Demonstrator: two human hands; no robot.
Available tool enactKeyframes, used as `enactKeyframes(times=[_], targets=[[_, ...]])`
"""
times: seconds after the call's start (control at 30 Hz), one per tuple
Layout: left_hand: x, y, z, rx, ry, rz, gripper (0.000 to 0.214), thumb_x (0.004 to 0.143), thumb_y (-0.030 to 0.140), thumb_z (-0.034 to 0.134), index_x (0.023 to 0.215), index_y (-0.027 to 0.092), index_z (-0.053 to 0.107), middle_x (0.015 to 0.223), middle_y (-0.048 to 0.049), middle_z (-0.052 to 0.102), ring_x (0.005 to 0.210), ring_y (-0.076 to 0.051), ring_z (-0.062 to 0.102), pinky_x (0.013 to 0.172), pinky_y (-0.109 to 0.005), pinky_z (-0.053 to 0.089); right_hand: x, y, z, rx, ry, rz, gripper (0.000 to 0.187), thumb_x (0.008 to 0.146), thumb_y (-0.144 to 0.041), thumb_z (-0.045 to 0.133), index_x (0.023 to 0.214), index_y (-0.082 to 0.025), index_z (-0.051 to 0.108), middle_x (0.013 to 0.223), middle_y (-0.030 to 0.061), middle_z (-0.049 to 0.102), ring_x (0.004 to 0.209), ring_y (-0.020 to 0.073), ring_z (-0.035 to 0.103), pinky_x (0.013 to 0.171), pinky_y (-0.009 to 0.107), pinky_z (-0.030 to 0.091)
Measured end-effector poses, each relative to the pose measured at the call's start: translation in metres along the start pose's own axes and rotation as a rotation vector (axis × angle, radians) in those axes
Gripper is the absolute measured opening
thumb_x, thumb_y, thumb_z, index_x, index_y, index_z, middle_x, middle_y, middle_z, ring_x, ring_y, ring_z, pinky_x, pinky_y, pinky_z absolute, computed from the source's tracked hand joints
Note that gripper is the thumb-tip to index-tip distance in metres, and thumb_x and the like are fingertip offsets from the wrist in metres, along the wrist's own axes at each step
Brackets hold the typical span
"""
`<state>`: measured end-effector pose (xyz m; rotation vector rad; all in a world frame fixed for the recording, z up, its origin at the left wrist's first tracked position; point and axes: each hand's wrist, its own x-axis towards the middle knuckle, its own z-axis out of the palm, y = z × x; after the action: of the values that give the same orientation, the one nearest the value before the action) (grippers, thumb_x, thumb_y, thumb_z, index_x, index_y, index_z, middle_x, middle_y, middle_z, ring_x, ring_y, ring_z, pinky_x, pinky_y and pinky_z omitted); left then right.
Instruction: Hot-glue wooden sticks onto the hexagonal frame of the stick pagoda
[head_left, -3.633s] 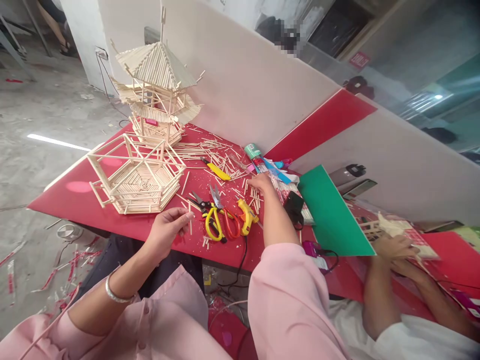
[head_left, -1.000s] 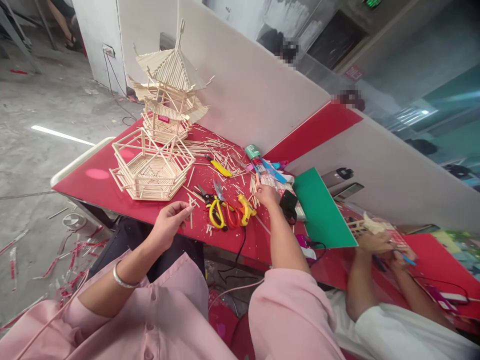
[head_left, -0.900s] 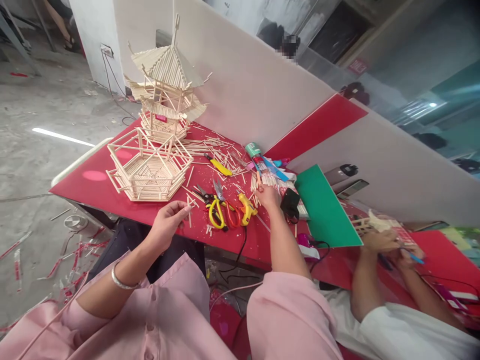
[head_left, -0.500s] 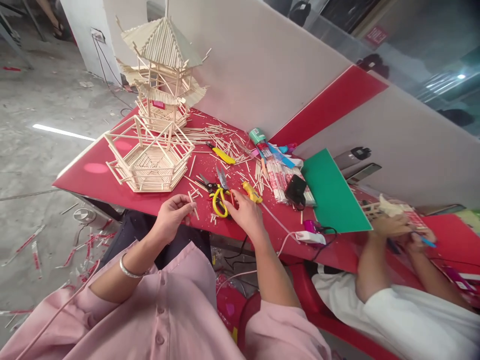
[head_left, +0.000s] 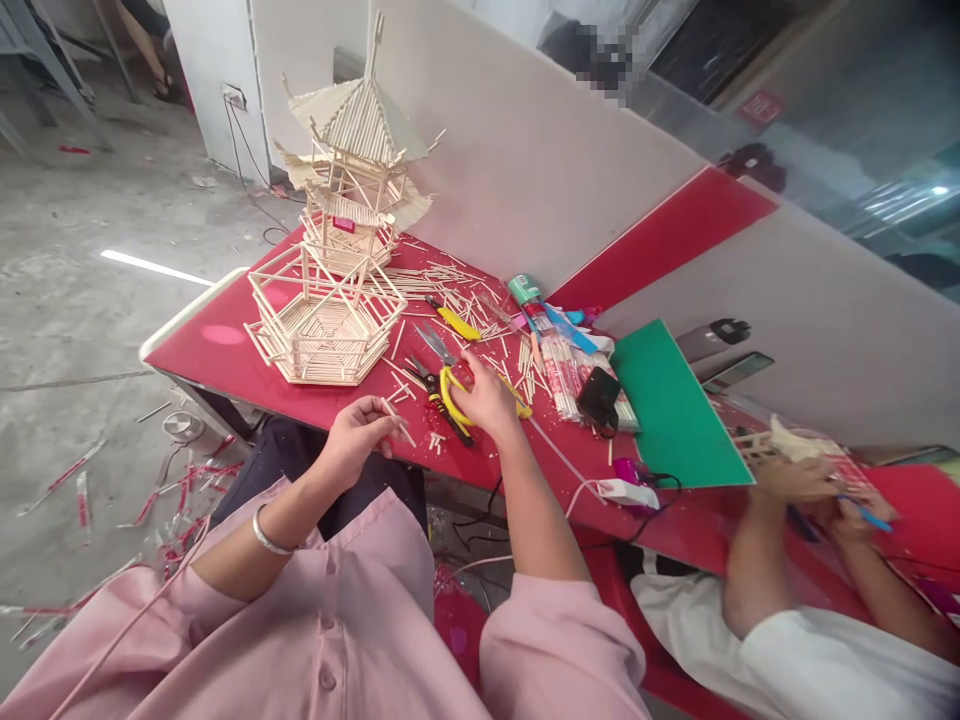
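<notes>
My left hand (head_left: 358,440) hovers at the near edge of the red table (head_left: 225,355), its fingers pinched on a few thin wooden sticks (head_left: 396,421). My right hand (head_left: 487,397) lies on the tabletop, fingers curled over the handles of the scissors (head_left: 448,382), whose yellow loop and steel blades stick out to its left. Small black pliers (head_left: 424,372) lie just beside them. A yellow glue gun (head_left: 520,408) is mostly hidden under my right hand.
A hexagonal stick frame (head_left: 326,330) and a stick pagoda (head_left: 364,170) stand at the far left. Loose sticks, a yellow cutter (head_left: 459,322), stick packs (head_left: 559,360), a green-capped bottle (head_left: 525,292) and a green sheet (head_left: 679,405) lie around. Another person's hands (head_left: 817,490) work at right.
My right hand drew back from the stick packs and came down on the scissors. My left hand kept its pinch on the sticks and barely shifted. The camera view swung slightly.
</notes>
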<state>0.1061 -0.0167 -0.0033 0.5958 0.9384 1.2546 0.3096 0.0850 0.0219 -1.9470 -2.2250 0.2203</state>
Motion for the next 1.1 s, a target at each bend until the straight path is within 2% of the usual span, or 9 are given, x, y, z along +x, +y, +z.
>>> enactKeyframes(times=[0.13,0.23,0.37,0.47,0.53,0.63,0.8,0.9,1.1], targets=[[-0.005,-0.002,0.001,0.022,-0.012,-0.018,0.029,0.065,0.035,0.081,0.070,0.016,0.060,0.060,-0.0022,0.068,0.044,-0.009,0.054,0.043,-0.019,0.042,0.063,-0.013,0.010,0.017,0.002,-0.047,0.065,0.087,-0.046,0.057,0.145,-0.017,0.045,0.115,0.0153,0.068,0.102,0.0297,0.064,0.088,0.040,0.050],[-0.012,0.004,-0.011,0.028,0.044,-0.008,0.028,0.066,0.037,0.081,0.071,0.014,0.065,0.063,-0.0028,0.068,0.044,-0.007,0.053,0.044,-0.018,0.042,0.085,-0.019,0.012,0.060,0.053,-0.114,0.063,0.086,-0.040,0.059,0.142,-0.014,0.048,0.122,0.0171,0.064,0.115,0.0306,0.059,0.098,0.043,0.046],[-0.019,0.019,-0.034,-0.058,0.218,0.022,0.030,0.064,0.037,0.084,0.071,0.013,0.066,0.056,-0.0008,0.064,0.043,-0.006,0.052,0.041,-0.016,0.039,0.041,-0.019,0.006,0.073,0.195,-0.185,0.051,0.091,-0.034,0.050,0.140,-0.018,0.050,0.133,0.0147,0.058,0.125,0.0288,0.051,0.103,0.043,0.043],[-0.018,0.026,-0.048,-0.124,0.288,0.029,0.030,0.063,0.035,0.085,0.073,0.014,0.067,0.058,-0.0016,0.065,0.047,-0.009,0.057,0.041,-0.017,0.042,-0.014,-0.019,0.005,-0.043,-0.015,-0.174,0.058,0.088,-0.032,0.052,0.145,-0.021,0.044,0.130,0.0120,0.061,0.116,0.0281,0.057,0.098,0.042,0.046],[-0.014,0.029,-0.054,-0.144,0.296,0.030,0.030,0.061,0.033,0.086,0.074,0.013,0.067,0.063,-0.0033,0.068,0.050,-0.010,0.060,0.041,-0.017,0.044,-0.036,-0.021,0.007,-0.186,-0.116,-0.132,0.066,0.081,-0.026,0.058,0.145,-0.018,0.043,0.141,0.0151,0.052,0.126,0.0319,0.050,0.103,0.045,0.042],[-0.007,0.028,-0.057,-0.167,0.300,0.040,0.029,0.061,0.032,0.086,0.075,0.013,0.068,0.067,-0.0044,0.069,0.053,-0.011,0.062,0.041,-0.016,0.043,-0.039,-0.023,0.009,-0.323,-0.198,-0.057,0.077,0.075,-0.026,0.062,0.148,-0.015,0.038,0.149,0.0194,0.042,0.133,0.0360,0.042,0.104,0.048,0.038],[0.002,0.023,-0.056,-0.209,0.342,0.060,0.035,0.058,0.037,0.087,0.073,0.013,0.067,0.054,-0.0008,0.063,0.048,-0.009,0.058,0.042,-0.016,0.042,-0.017,-0.020,0.012,-0.404,-0.212,-0.051,0.079,0.074,-0.031,0.064,0.147,-0.017,0.038,0.125,0.0188,0.056,0.114,0.0350,0.054,0.094,0.045,0.041],[0.003,0.023,-0.056,-0.219,0.342,0.050,0.039,0.057,0.043,0.086,0.071,0.014,0.064,0.052,-0.0005,0.062,0.046,-0.010,0.058,0.040,-0.017,0.040,-0.014,-0.015,0.019,-0.435,-0.117,-0.087,0.072,0.075,-0.030,0.062,0.142,-0.012,0.044,0.108,0.0168,0.058,0.103,0.0321,0.057,0.090,0.042,0.043],[0.003,0.025,-0.054,-0.163,0.360,0.052,0.039,0.057,0.048,0.084,0.066,0.015,0.064,0.049,0.0013,0.059,0.042,-0.009,0.054,0.039,-0.018,0.038,-0.036,-0.010,0.022,-0.245,0.171,-0.118,0.064,0.072,-0.035,0.062,0.131,-0.012,0.052,0.103,0.0134,0.053,0.100,0.0310,0.055,0.087,0.042,0.048]])
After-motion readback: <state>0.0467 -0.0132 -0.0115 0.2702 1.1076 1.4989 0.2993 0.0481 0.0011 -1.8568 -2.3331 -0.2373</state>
